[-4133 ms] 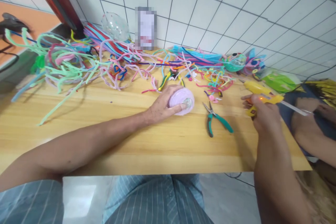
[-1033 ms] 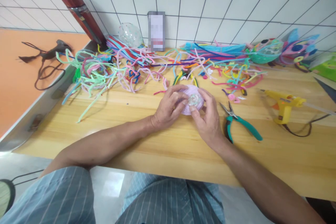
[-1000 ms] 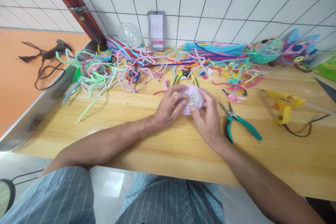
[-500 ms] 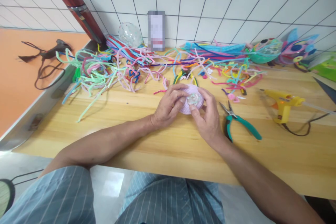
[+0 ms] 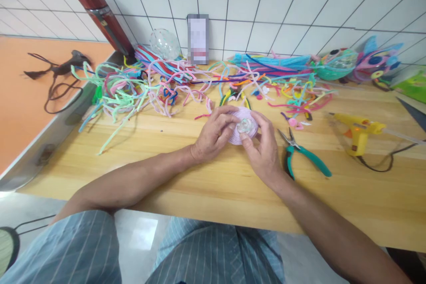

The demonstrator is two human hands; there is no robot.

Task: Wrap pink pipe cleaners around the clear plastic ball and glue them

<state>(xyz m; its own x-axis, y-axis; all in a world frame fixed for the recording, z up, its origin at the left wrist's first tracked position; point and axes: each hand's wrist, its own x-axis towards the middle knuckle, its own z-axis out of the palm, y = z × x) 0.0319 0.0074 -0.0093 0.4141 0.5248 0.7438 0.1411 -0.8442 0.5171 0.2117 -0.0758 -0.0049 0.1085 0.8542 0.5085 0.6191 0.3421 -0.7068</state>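
Between my two hands is a round ball wrapped in coiled lilac pipe cleaner (image 5: pixel 238 138), with a clear, speckled patch showing at its middle. My left hand (image 5: pixel 216 133) grips its left side, thumb and fingers closed against the coils. Around the right side curl the fingers of my right hand (image 5: pixel 264 148), its thumb pressing near the edge of the clear patch. The underside of the ball is hidden. Just right of my right hand lie teal-handled pliers (image 5: pixel 308 157), jaws apart. Yellow-and-black handled pliers (image 5: pixel 244 100) lie behind the ball, partly covered.
Loose pipe cleaners (image 5: pixel 133 93) sprawl across the back left of the wooden table (image 5: pixel 186 182). A yellow glue gun (image 5: pixel 359 131) lies at right with its cord. Along the tiled wall stand a red thermos (image 5: pixel 103 20), a clear speckled ball (image 5: pixel 164 43), a phone (image 5: pixel 199 40) and fish-like crafts (image 5: pixel 339 64).
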